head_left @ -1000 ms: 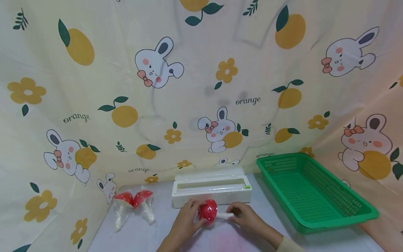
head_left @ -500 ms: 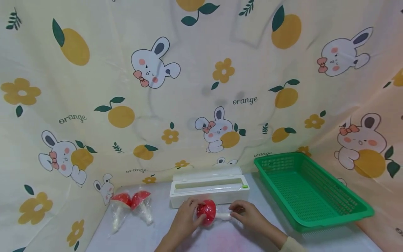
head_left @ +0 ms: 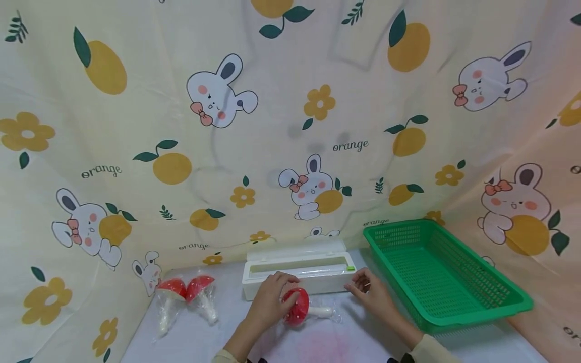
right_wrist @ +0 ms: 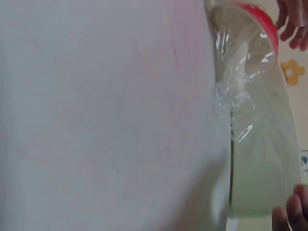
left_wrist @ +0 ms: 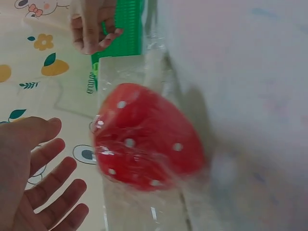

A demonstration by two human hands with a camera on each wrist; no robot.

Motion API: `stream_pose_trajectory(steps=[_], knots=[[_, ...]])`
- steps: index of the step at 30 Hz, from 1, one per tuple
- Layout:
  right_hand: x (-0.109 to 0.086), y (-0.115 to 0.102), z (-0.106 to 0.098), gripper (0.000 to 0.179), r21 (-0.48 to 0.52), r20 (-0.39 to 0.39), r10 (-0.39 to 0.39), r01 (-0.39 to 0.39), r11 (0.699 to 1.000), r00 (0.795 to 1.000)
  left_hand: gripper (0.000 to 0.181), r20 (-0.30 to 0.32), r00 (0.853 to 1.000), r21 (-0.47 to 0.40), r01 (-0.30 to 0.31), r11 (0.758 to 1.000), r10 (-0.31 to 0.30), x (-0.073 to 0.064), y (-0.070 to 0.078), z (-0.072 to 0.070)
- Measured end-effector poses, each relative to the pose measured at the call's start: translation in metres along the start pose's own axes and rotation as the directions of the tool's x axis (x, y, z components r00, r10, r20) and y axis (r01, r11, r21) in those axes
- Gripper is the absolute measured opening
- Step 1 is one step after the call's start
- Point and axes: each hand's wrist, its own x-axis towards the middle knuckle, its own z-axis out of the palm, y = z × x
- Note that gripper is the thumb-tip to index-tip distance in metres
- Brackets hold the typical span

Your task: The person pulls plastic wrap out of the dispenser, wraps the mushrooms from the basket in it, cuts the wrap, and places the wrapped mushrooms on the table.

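A toy mushroom with a white-dotted red cap [head_left: 297, 306] and a white stem lies on its side on the table, wrapped in clear plastic film. My left hand [head_left: 269, 302] is beside the cap with its fingers spread; the left wrist view shows a gap between those fingers and the cap [left_wrist: 144, 139]. To the right of the stem, my right hand [head_left: 373, 295] hovers near the box corner, fingers loosely bent and holding nothing. Film trails past the stem end [right_wrist: 236, 67] in the right wrist view. Behind the mushroom stands a white cling film box [head_left: 299, 285], lid raised, roll inside.
Two more film-wrapped toy mushrooms lie at the left, one [head_left: 169, 302] beside the other [head_left: 202, 297]. A green plastic basket [head_left: 476, 320] stands at the right. A printed cloth [head_left: 272, 126] hangs behind the table.
My right hand has let go of the film at the stem end and moved right and away toward the box corner. The left hand's fingers have lifted off the cap.
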Motion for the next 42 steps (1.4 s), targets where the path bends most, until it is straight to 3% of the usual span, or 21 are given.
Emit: stream_pose_trajectory(steps=[5,9,12,20,25,33,42], knots=[[0.009,0.002,-0.001,0.053,-0.071,-0.049,0.064,-0.067,0.995,0.997,0.03,0.028,0.999,-0.053,0.034,0.998,-0.033,0.017,0.008,-0.003],[0.017,0.008,0.003,0.072,-0.109,-0.02,0.115,-0.116,0.987,0.993,0.032,0.085,0.991,-0.138,0.117,0.983,-0.106,0.031,0.011,-0.001],[0.022,0.015,0.006,0.079,-0.097,0.006,0.134,-0.133,0.986,0.991,0.032,0.117,0.985,-0.193,0.144,0.971,-0.123,0.04,0.011,0.002],[0.032,0.029,0.014,0.08,-0.041,0.023,0.122,-0.121,0.992,0.992,0.027,0.112,0.993,-0.283,0.065,0.957,-0.035,0.06,0.003,0.01],[0.036,0.032,0.016,0.081,-0.005,0.053,0.142,-0.142,0.99,0.988,0.027,0.133,0.99,-0.329,0.09,0.94,-0.048,0.07,0.004,0.014],[0.042,0.037,0.014,0.077,0.049,0.092,0.104,-0.109,0.993,0.99,0.026,0.159,0.987,-0.383,0.096,0.919,-0.037,0.087,0.017,0.025],[0.039,0.042,0.011,0.069,0.142,0.087,0.022,-0.034,0.989,0.996,0.021,0.105,0.994,-0.444,0.031,0.895,0.018,0.1,0.039,0.054]])
